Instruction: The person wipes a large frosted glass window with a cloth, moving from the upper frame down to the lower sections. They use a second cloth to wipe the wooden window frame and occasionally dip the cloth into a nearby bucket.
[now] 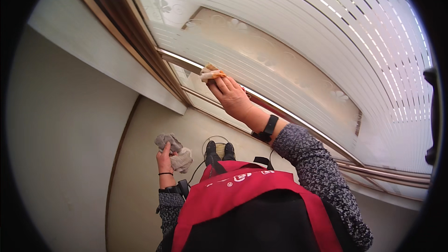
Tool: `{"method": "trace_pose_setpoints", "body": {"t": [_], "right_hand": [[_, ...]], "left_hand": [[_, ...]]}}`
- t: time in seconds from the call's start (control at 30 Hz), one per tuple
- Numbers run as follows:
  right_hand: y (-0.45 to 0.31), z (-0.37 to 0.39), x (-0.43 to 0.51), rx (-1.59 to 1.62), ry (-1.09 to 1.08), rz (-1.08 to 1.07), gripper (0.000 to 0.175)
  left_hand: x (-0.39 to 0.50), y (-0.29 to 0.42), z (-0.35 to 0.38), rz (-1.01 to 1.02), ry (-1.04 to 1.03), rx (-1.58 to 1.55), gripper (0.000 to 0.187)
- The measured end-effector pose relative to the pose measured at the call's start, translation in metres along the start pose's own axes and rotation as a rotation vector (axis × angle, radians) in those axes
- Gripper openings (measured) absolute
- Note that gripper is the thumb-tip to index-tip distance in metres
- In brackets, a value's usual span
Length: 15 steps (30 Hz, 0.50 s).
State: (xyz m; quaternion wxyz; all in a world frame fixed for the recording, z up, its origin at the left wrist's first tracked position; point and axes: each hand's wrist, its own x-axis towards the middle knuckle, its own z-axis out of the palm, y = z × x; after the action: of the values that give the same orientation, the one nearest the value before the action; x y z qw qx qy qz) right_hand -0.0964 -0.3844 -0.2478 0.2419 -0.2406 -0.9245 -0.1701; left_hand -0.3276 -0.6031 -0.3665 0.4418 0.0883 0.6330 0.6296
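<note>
With the fingers of my right hand (233, 98) I press a folded, orange-stained white cloth (211, 72) on the metal crossbar (185, 62) of a glazed sliding door, beside the lower edge of its patterned glass pane (241, 52). The hand's underside and thumb are hidden. Low on the left, away from the door, my left hand (165, 159) grips a crumpled grey cloth (169, 141). A paler bunched cloth (182, 161) hangs beside it from the same hand; whether the two are one piece I cannot tell.
The door's brown frame (140, 47) meets a white wall edge (105, 59) at left. A curved plain wall (63, 129) bounds the left side. A thin dark cable (196, 173) runs by my shoes (211, 148) on the pale floor (140, 182). A dark object (431, 112) protrudes at far right.
</note>
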Motion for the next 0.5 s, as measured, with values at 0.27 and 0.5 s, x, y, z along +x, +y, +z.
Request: {"method": "trace_pose_setpoints", "body": {"t": [0.27,0.5], "right_hand": [[-0.060,-0.090,-0.264,-0.166,0.008,0.236,0.044],[-0.104,-0.127,-0.441,-0.474,0.151,0.804,0.050]], "left_hand": [[0.000,-0.016,-0.029,0.182,-0.345,0.052,0.026],[-0.006,-0.035,-0.047,0.147,-0.524,0.148,0.024]]}}
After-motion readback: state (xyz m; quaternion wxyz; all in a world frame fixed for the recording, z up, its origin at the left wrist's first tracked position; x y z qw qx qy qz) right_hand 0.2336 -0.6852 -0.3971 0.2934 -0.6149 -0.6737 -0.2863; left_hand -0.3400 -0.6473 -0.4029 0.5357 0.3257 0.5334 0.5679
